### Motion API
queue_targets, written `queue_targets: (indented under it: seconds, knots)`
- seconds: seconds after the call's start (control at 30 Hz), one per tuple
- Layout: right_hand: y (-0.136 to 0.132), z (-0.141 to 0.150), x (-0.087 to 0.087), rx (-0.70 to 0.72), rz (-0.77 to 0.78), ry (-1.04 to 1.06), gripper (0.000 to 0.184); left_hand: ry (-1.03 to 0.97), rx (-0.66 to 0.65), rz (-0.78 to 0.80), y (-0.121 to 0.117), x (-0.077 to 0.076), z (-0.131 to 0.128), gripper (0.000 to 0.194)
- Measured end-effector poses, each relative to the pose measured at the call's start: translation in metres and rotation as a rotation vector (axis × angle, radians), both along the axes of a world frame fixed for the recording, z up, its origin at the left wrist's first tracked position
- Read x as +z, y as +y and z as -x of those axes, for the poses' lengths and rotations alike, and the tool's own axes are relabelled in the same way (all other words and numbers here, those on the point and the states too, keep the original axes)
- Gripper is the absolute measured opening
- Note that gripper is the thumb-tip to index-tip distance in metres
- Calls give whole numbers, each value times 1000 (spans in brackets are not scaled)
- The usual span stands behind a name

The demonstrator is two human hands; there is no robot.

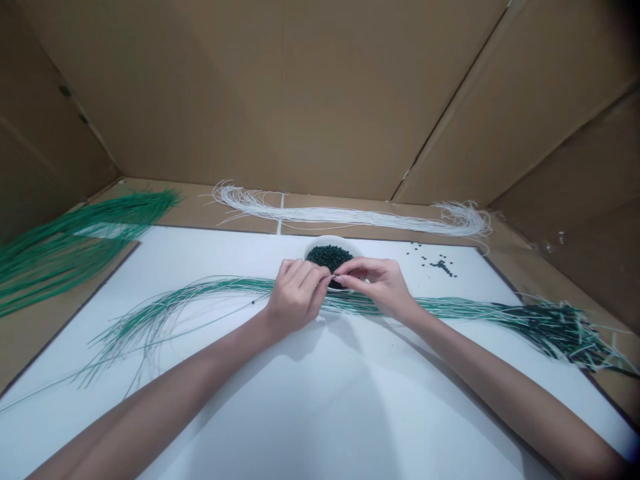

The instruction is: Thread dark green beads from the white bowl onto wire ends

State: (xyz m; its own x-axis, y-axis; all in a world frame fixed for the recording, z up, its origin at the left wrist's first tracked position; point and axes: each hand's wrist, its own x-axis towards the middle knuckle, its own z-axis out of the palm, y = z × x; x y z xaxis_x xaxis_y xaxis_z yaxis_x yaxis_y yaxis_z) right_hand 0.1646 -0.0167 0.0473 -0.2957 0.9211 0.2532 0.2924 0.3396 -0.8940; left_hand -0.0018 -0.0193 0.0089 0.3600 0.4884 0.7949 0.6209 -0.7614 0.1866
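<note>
Over the front of a white bowl [357,246] of dark green beads [327,255], my two hands meet at the fingertips. My left hand [296,297] is closed in a pinch on a thin cord, whose pale tip [333,276] pokes out toward the right hand. From behind the left wrist a strand with a small dark bead [253,302] on it trails to the lower left. My right hand [379,283] pinches at that tip with thumb and forefinger; a tiny dark bead seems to be between them, mostly hidden.
Behind the wrists, a bundle of green and white cords [445,308] lies across the white board [295,433]. Loose beads [442,265] are scattered at the right. White cords [350,216] lie along the back, green cords [100,227] at the left. Cardboard walls [300,100] enclose the space.
</note>
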Motion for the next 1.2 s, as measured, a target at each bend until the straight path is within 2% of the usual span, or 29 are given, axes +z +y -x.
queue_targets:
  seconds: [0.5, 0.93, 1.07, 1.2]
  knots:
    - [1, 0, -3, 32, -67, -58, 12, 16, -1, -23, 0, -1, 0, 6]
    - [2, 2, -8, 1, -78, -67, 16, -19, -2, 56, 2, -3, 3, 14]
    - [3, 0, -9, 18, -116, -98, 16, -1, -29, 41, 1, 6, 5, 26]
    - [5, -5, -3, 49, -208, -179, 16, 130, -70, 181, 0, 26, 9, 30]
